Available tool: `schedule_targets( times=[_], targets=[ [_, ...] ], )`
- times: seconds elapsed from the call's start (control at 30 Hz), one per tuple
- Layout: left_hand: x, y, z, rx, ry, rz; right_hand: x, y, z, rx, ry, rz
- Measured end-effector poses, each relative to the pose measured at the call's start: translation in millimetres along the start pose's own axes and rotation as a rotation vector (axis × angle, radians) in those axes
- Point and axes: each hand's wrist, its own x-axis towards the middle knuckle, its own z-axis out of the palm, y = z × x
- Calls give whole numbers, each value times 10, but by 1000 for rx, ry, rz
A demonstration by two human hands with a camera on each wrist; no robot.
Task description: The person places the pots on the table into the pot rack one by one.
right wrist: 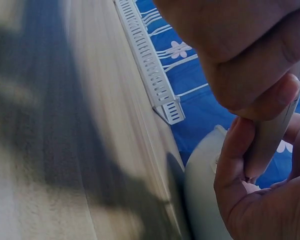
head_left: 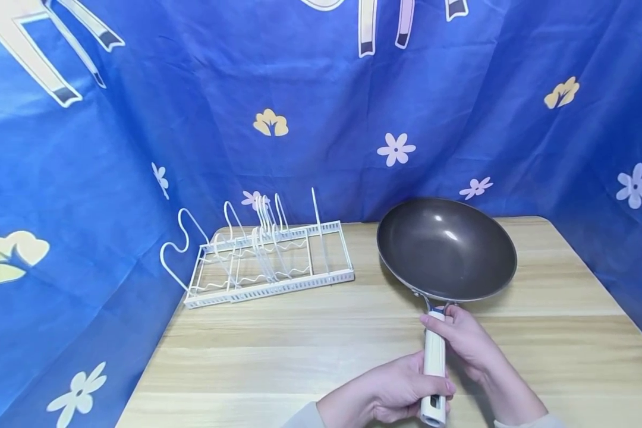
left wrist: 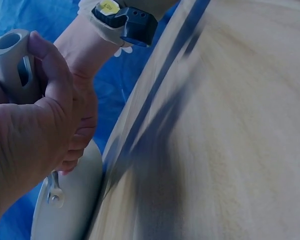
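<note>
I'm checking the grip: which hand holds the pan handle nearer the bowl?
The right hand, just below the dark round pan; the left hand grips the cream handle's free end.

The desk (left wrist: 240, 125) is smeared with blur in both wrist views. In the head view the bottom edge cuts off both forearms and the butt of the pan handle (head_left: 434, 362). The right wrist view shows only a corner of the white rack (right wrist: 155, 80); the pale curved shape below is probably the pan's underside.
</note>
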Motion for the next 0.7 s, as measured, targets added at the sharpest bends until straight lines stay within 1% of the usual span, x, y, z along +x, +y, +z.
schedule_targets(
  times=[0.1,0.2,0.27,0.4,0.47,0.63,0.7],
  targets=[
    [5,-5,-5,22,-21,-3,-15,20,21,-2,28,9],
    [1,-24,-12,51,-43,4,-28,29,39,10,35,14],
    [-12,-51,-12,73,-37,23,-38,33,56,21,34,16],
    [-37,-82,-8,127,-1,68,-61,-9,74,34,43,17],
    [-50,-80,-7,180,20,87,-72,-48,80,30,46,21],
    [-86,-48,-12,376,75,135,-108,-137,110,0,42,27],
    [-108,-32,-12,453,102,144,-123,-158,124,-15,42,21]
  ],
)
